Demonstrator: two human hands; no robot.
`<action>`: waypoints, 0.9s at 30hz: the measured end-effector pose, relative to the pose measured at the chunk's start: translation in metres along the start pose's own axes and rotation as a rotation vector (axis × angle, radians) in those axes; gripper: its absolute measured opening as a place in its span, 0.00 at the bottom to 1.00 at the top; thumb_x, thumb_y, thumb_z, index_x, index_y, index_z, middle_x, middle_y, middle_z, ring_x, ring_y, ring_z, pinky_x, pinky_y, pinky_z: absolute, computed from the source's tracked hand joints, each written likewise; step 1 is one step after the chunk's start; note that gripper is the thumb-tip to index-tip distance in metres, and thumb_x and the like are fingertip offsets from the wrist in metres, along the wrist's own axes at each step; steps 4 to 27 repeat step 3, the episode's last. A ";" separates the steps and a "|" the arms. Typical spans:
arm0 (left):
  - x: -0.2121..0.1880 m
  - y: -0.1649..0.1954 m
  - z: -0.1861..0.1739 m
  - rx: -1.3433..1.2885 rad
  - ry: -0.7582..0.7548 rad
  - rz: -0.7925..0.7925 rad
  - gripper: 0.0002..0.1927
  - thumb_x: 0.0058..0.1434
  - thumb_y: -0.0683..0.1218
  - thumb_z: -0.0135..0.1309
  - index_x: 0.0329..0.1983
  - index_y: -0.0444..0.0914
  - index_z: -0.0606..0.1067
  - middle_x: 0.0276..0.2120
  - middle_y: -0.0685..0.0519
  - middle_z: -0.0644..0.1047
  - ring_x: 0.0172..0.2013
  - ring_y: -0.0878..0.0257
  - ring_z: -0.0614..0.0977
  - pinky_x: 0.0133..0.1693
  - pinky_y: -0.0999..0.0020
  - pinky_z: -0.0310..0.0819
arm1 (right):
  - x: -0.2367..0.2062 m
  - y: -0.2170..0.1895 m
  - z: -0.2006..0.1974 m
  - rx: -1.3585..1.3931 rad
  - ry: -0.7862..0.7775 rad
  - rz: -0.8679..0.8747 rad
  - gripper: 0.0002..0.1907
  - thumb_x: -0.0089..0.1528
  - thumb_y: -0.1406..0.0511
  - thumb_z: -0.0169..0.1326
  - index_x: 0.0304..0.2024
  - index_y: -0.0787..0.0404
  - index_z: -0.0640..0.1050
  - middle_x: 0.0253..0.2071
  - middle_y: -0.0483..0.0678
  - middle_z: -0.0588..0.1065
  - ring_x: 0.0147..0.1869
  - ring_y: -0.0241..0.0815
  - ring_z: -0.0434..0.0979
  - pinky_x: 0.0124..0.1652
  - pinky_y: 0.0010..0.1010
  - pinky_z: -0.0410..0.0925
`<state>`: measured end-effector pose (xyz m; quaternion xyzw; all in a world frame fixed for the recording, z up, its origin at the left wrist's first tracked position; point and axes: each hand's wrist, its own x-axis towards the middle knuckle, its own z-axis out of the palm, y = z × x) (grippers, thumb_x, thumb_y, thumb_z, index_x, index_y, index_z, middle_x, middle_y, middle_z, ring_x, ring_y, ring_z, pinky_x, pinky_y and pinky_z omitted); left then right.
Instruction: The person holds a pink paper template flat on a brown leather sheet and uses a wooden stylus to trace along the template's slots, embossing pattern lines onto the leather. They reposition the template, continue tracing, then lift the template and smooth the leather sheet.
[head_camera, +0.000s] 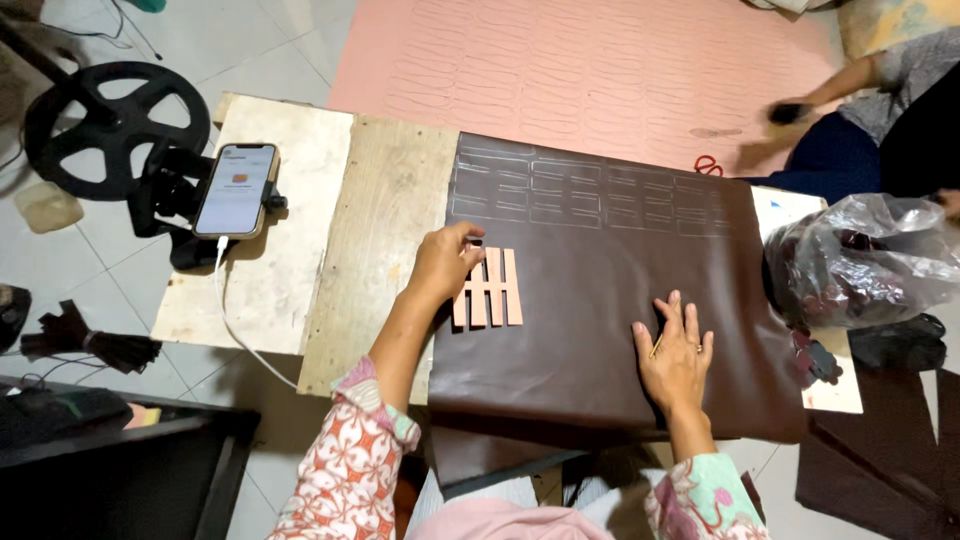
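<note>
Template (487, 288) strips seemingly upright lengthwise

The lower edge of the frame cuts off both floral-patterned sleeves (350, 470) above the forearms.

The left hand (443, 262) covers the upper left corner of the pale pink slotted template (495, 288).

The right hand (675, 355) conceals most of a thin yellowish stick (656, 347) held between its fingers; its kind cannot be told.

The pink marked sheet (600, 70) runs out of the top edge.

At upper right, another person's hand (790, 112) is motion-blurred, and the dark object in it is unidentifiable.

The contents of the crumpled clear plastic bag (865, 260) at right are indistinct.

The phone's screen (236, 188) is too small to read.
</note>
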<state>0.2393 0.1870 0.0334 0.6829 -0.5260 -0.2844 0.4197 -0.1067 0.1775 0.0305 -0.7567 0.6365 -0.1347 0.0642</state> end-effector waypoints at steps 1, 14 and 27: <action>-0.001 -0.003 0.001 -0.018 -0.006 -0.006 0.17 0.56 0.43 0.63 0.50 0.39 0.80 0.35 0.43 0.82 0.38 0.50 0.84 0.43 0.60 0.77 | -0.001 0.002 0.002 -0.010 -0.004 0.001 0.31 0.66 0.50 0.49 0.67 0.55 0.67 0.78 0.48 0.55 0.81 0.52 0.47 0.72 0.57 0.40; -0.003 -0.010 0.001 -0.045 -0.014 -0.029 0.17 0.57 0.44 0.63 0.49 0.39 0.80 0.35 0.43 0.82 0.38 0.50 0.85 0.44 0.60 0.77 | -0.001 0.004 0.007 -0.016 -0.014 -0.013 0.31 0.66 0.50 0.48 0.68 0.55 0.66 0.78 0.48 0.55 0.81 0.52 0.47 0.72 0.58 0.40; -0.003 -0.010 0.001 -0.045 -0.014 -0.029 0.17 0.57 0.44 0.63 0.49 0.39 0.80 0.35 0.43 0.82 0.38 0.50 0.85 0.44 0.60 0.77 | -0.001 0.004 0.007 -0.016 -0.014 -0.013 0.31 0.66 0.50 0.48 0.68 0.55 0.66 0.78 0.48 0.55 0.81 0.52 0.47 0.72 0.58 0.40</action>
